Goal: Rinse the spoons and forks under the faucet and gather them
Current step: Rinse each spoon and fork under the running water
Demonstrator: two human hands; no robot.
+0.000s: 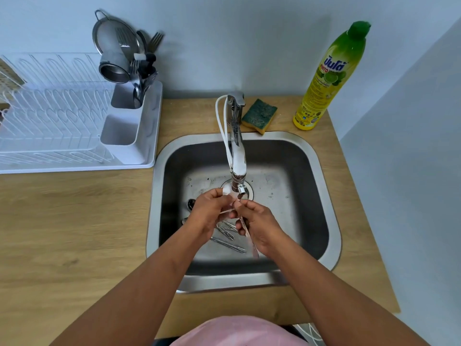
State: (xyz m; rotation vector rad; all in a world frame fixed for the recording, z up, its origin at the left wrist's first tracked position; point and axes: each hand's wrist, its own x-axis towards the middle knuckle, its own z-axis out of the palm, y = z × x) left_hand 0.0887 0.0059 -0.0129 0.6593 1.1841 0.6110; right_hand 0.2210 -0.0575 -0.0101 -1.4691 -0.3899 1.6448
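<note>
Steel sink (pixel 321 186): a brushed square basin with rounded corners, set into the worktop; its wet floor is flecked with bits of foam.
Left hand (pixel 208 213): curled, fingers bent in and pinching one end of a utensil (pixel 245 229) just under the spout, a dab of white foam at the fingertips.
Right hand (pixel 259 227): closed round the same utensil's handle, which slants down and near from the fist; whether it is a spoon or a fork I cannot tell, since the working end is hidden by the fingers.
Faucet (pixel 237 151): chrome, part wrapped in white, arching from the far rim to the middle of the basin, with a thin white tube looped alongside.
Loose cutlery (pixel 225 234): several metal pieces lying crossed on the sink floor below the hands, a spoon bowl showing to the left.
Sponge (pixel 259 116): yellow with a rough green top, on the far rim right of the faucet.
Soap bottle (pixel 329 78): tall, yellow with a green cap, standing far right.
Drying rack (pixel 74 136): white plastic, left of the sink, its far caddy holding forks, spoons and a metal strainer.
Worktop (pixel 74 221): pale wood grain, against plain light walls.
</note>
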